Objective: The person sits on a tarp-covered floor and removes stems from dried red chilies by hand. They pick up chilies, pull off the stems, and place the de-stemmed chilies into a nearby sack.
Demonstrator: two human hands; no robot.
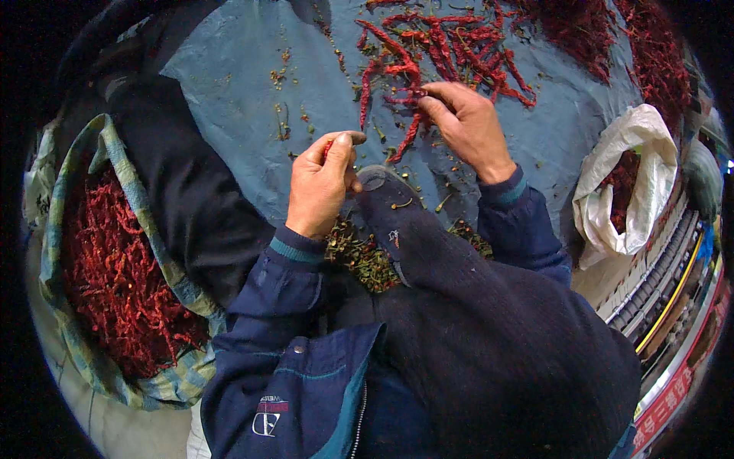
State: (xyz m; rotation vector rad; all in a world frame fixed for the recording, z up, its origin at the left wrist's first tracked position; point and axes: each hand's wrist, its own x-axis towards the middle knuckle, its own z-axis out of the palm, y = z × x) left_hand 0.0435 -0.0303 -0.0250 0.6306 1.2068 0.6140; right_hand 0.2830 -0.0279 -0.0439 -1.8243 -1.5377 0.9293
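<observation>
My left hand [325, 183] is closed in a pinch, and a bit of a red dried chili pepper [328, 148] shows between its thumb and fingers. To the right and a little farther off, my right hand [466, 126] grips a dark red dried chili pepper [404, 97] at the near edge of a loose pile. That pile of wrinkled dried chili peppers [447, 50] spreads over a blue sheet [237, 99]. Broken stems and seeds are scattered around it. A heap of green and brown stems [359, 256] lies below my left hand, partly covered by my shoe and leg.
At the left stands a checked cloth sack [191, 294] full of dried red chilies [126, 275]. A white woven bag [646, 191] with chilies inside stands open at the right. More chilies [573, 34] are heaped at the far right. My shoe [382, 191] rests between my hands.
</observation>
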